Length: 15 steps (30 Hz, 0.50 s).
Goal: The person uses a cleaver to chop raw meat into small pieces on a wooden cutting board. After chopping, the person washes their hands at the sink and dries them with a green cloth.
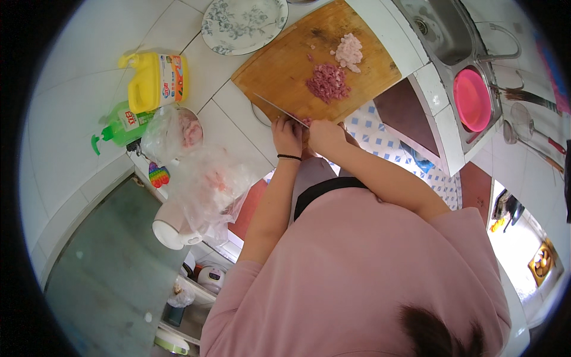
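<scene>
A wooden cutting board lies on the white tiled counter before me. My right hand is closed around a knife near the board's front edge; the handle is hidden in my fist, and the blade points up and left. Beside the blade, my left hand has its fingers bent down at the board's edge, a black band on the wrist. What its fingertips touch cannot be made out. Small bits of red meat lie by the blade. Farther up sit a pile of chopped red meat and a pile of pale chopped pieces.
A floral plate adjoins the board's upper left. At left stand a yellow jug, a green pump bottle, a bowl of meat, plastic bags and a white container. A steel sink and pink basin are at right.
</scene>
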{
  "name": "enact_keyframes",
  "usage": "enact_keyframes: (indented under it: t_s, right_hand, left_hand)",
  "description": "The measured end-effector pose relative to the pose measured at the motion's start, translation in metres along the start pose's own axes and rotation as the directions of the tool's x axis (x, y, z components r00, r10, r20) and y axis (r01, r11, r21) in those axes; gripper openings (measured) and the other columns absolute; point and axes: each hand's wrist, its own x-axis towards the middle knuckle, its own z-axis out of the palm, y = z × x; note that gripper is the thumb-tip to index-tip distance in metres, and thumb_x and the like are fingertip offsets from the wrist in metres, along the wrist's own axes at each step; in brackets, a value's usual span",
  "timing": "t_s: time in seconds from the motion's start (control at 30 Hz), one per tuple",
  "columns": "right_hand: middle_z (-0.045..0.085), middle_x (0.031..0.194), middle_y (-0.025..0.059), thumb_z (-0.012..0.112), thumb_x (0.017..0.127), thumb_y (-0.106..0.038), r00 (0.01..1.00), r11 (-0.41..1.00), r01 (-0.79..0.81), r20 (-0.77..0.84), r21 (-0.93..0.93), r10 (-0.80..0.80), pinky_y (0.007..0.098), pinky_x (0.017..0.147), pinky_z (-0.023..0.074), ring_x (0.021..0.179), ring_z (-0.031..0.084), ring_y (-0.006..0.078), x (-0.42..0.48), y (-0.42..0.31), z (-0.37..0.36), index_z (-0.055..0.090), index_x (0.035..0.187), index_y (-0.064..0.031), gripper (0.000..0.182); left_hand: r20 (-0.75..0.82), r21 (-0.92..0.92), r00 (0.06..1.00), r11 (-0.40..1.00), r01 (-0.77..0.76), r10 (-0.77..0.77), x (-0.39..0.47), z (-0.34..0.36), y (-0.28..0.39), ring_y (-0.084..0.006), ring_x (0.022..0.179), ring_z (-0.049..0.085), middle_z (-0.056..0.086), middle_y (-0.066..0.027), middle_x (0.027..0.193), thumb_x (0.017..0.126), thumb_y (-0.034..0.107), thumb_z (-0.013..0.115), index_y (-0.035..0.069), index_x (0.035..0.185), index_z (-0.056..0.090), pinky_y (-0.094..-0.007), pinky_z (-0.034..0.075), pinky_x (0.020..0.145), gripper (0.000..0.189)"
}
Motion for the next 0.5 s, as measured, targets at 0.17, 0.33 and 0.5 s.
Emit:
enact_keyframes:
  t_s: [0.17,0.33,0.5]
  right_hand:
    - [0.063,0.082,0.0218,0.057,0.077,-0.024,0.997,0.999,-0.048,0.057,-0.011,0.048,0.0423,0.069,0.0499,0.08,0.063,0.0349,0.001,0.023,-0.024,0.064,0.083,-0.0001,0.026]
    - [0.063,0.081,0.0216,0.057,0.08,-0.032,0.996,0.996,-0.09,0.003,0.023,0.09,0.0441,0.069,0.0488,0.08,0.062,0.0367,0.013,0.046,-0.044,0.064,0.081,0.0009,0.034]
    - [0.063,0.08,0.0216,0.055,0.08,-0.028,0.996,1.0,-0.008,-0.084,0.025,0.011,0.0447,0.068,0.0489,0.079,0.062,0.0372,-0.003,0.025,-0.033,0.064,0.081,0.0008,0.03]
  left_hand:
    - [-0.013,-0.076,1.0,0.997,-0.004,0.003,0.001,-0.006,-0.002,-0.0327,0.09,0.053,0.061,-0.0125,0.095,0.073,0.007,0.061,0.002,0.084,0.062,-0.039,0.042,0.081,0.012]
    - [-0.076,-0.085,0.995,0.994,-0.066,0.059,-0.002,-0.022,-0.002,-0.0299,0.09,0.054,0.061,-0.0101,0.097,0.076,0.006,0.061,0.003,0.085,0.062,-0.0372,0.043,0.081,0.01]
    - [0.004,-0.162,0.999,0.986,-0.032,0.033,-0.007,-0.024,-0.009,-0.0294,0.089,0.054,0.061,-0.0092,0.094,0.075,0.006,0.062,0.004,0.086,0.062,-0.0374,0.043,0.08,0.011]
